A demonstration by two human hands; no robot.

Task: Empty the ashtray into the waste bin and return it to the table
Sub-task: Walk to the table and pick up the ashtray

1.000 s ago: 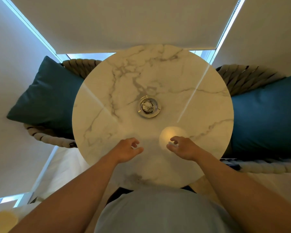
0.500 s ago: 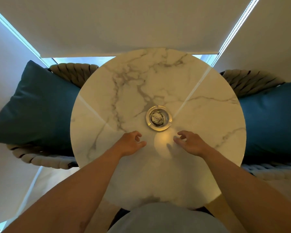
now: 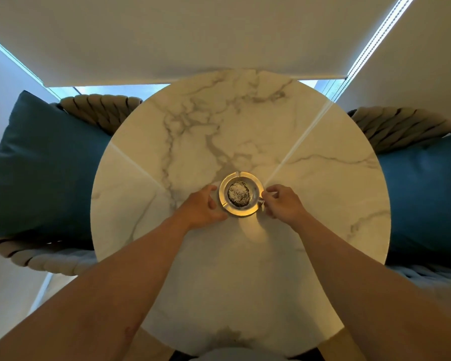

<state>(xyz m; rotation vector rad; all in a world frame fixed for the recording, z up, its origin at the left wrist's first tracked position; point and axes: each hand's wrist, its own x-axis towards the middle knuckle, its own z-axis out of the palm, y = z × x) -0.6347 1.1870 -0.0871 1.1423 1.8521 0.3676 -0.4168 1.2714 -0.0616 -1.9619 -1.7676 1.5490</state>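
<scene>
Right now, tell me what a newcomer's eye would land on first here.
First the round marble table filling the middle of the view, with a glass ashtray full of grey ash near its centre. Next the two bare hands closing on it: the left hand at its left rim, the right hand at its right rim. Teal cushions flank the table.

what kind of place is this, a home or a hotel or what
Probably a lounge corner by a window, in a home or hotel; I can't tell which. A round marble table holds an ashtray, with rope-woven chairs and teal cushions either side.
</scene>
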